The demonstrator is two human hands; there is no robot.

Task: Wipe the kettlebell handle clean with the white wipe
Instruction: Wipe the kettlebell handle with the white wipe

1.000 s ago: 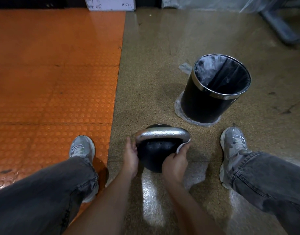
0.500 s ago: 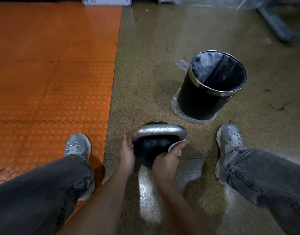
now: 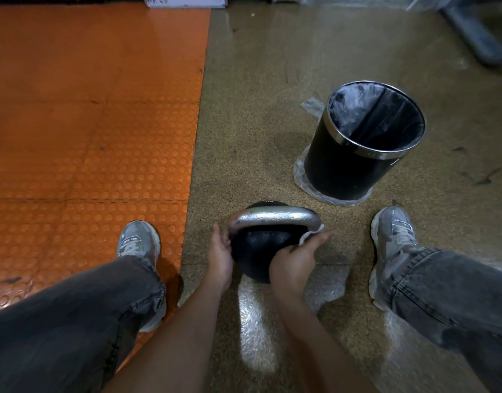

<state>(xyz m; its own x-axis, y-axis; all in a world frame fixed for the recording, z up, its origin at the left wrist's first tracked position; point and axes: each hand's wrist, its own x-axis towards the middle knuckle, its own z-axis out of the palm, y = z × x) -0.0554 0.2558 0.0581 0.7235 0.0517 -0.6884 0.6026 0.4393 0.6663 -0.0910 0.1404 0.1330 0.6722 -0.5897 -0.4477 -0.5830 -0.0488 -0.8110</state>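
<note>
A black kettlebell [image 3: 258, 251] with a silver handle [image 3: 273, 217] stands on the speckled floor between my feet. My left hand [image 3: 220, 255] rests flat against the ball's left side, thumb near the handle's left end, steadying it. My right hand [image 3: 296, 258] pinches the white wipe [image 3: 310, 235] and presses it against the lower right end of the handle. Most of the wipe is hidden behind my fingers.
A black bin [image 3: 363, 143] with a chrome rim and plastic liner stands to the back right. Orange studded flooring [image 3: 88, 123] covers the left. My grey shoes [image 3: 137, 241] [image 3: 394, 236] flank the kettlebell. A metal frame [image 3: 476, 32] lies at the far right.
My right hand with the wipe has stayed at the handle's right end, shifting slightly. The left hand keeps its place on the ball. The camera has moved a little.
</note>
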